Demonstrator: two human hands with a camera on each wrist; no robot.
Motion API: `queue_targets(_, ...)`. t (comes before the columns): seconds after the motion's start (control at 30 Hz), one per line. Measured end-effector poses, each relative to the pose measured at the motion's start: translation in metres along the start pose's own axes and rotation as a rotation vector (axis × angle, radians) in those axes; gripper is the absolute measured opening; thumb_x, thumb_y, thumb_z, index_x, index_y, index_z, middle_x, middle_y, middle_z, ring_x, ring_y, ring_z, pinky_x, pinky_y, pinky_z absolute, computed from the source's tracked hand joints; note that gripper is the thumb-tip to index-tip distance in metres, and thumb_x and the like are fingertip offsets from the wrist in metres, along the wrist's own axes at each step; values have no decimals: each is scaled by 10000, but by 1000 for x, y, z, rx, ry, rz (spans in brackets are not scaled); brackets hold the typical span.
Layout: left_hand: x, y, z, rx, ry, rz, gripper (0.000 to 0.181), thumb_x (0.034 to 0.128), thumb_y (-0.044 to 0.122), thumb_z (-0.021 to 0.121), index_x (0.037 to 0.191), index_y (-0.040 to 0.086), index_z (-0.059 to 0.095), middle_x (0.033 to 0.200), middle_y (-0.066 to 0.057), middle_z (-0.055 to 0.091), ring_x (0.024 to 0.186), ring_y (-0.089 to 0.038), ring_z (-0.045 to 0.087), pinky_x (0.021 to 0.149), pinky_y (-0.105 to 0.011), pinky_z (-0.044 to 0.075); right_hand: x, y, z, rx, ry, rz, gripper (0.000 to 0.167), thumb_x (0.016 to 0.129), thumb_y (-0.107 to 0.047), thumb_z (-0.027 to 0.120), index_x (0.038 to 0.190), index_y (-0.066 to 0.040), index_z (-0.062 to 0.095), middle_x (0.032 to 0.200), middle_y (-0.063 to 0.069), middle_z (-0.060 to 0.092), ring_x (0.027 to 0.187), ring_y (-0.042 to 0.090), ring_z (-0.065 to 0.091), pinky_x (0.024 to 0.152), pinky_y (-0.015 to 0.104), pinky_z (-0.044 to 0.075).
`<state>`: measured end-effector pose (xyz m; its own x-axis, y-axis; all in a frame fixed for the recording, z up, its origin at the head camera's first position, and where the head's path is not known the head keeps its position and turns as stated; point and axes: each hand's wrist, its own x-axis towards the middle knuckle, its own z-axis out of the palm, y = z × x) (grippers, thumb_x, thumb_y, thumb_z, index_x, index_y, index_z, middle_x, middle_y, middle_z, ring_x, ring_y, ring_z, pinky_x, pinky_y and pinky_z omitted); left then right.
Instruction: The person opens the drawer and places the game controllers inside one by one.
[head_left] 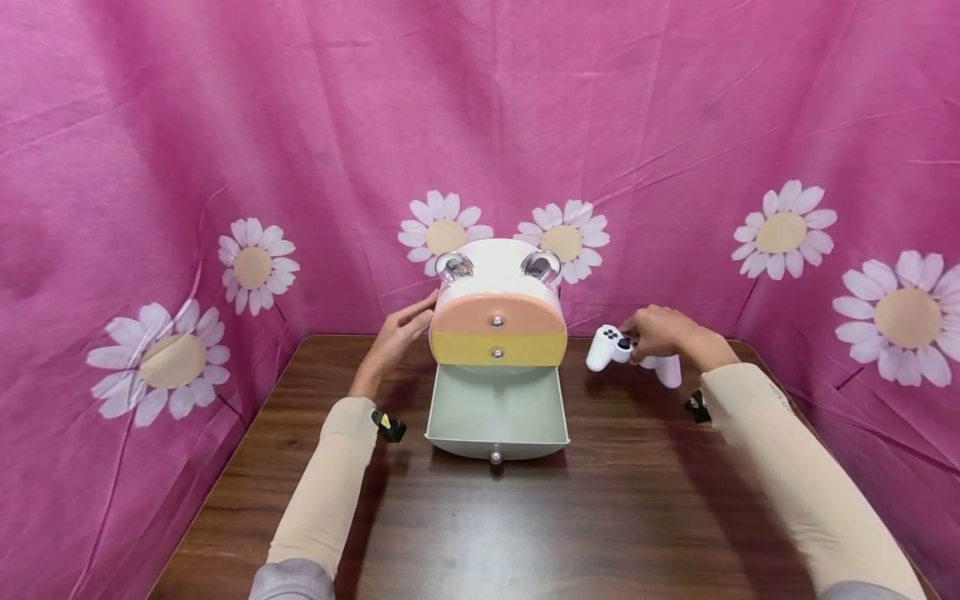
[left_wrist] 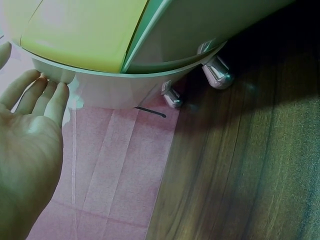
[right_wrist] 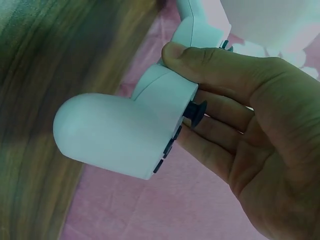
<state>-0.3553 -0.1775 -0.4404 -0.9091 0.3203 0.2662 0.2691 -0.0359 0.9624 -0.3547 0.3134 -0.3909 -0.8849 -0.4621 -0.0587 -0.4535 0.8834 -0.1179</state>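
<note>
A small drawer cabinet (head_left: 495,262) with a white top and two silver-ringed, eye-like bumps stands at the table's middle. Its orange drawer (head_left: 465,315) and yellow drawer (head_left: 461,350) are closed, while the pale green bottom drawer (head_left: 498,408) is pulled out with nothing inside. My left hand (head_left: 397,342) rests its fingertips on the cabinet's left side, the fingers nearly straight in the left wrist view. To the right of the cabinet, my right hand (head_left: 660,332) pinches a white game controller (right_wrist: 115,132) by its middle, between thumb and fingers. Black thumbstick and buttons show on the controller.
Everything stands on a dark wooden table (head_left: 495,533). A pink cloth (head_left: 637,108) printed with white daisies hangs behind and at both sides. Short silver feet (left_wrist: 217,72) carry the cabinet. Each sleeve has a black wrist device (head_left: 388,427) at its cuff.
</note>
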Motion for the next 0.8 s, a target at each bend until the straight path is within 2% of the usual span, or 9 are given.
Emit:
queue_targets(0.13, 0, 0, 0, -1, 1, 3, 510, 1123, 216, 559, 1608, 89, 467, 1718, -19, 398, 1603, -220, 345, 1314, -389, 329, -5, -4, -8, -8, 14, -15, 506, 675, -231, 926, 1158, -115, 831, 885, 17, 747, 778, 203, 612, 723, 476, 574)
queue_targets(0.23, 0, 0, 1, -3, -1, 6, 510, 1124, 214, 555, 1609, 84, 465, 1720, -27, 392, 1604, -230, 343, 1315, -402, 328, -8, -7, -13, -14, 24, -28, 411, 687, -242, 922, 1080, -159, 838, 779, -33, 674, 714, 176, 565, 640, 405, 517)
queue_targets(0.33, 0, 0, 1, -1, -2, 9, 511, 1125, 215, 552, 1610, 83, 461, 1720, -31, 391, 1602, -235, 345, 1310, -405, 336, -11, -11, -18, -16, 34, -39, 325, 702, -232, 920, 1010, -189, 825, 720, -58, 622, 679, 158, 537, 608, 355, 468)
queue_targets(0.63, -1, -2, 2, -58, 16, 16, 517, 1123, 177, 547, 1610, 41, 444, 1722, -64, 385, 1608, -237, 334, 1283, -308, 363, -17, -27, -35, -41, 40, -73, 249, 715, -269, 920, 931, -226, 802, 678, -73, 583, 651, 141, 503, 592, 330, 416)
queue_targets(0.8, -2, -3, 3, -49, 20, 8, 515, 1125, 187, 544, 1614, 57, 447, 1724, -53, 383, 1608, -230, 333, 1286, -321, 360, -19, -36, -41, -39, 49, -103, 228, 717, -256, 918, 904, -235, 788, 659, -88, 548, 646, 132, 484, 589, 319, 400)
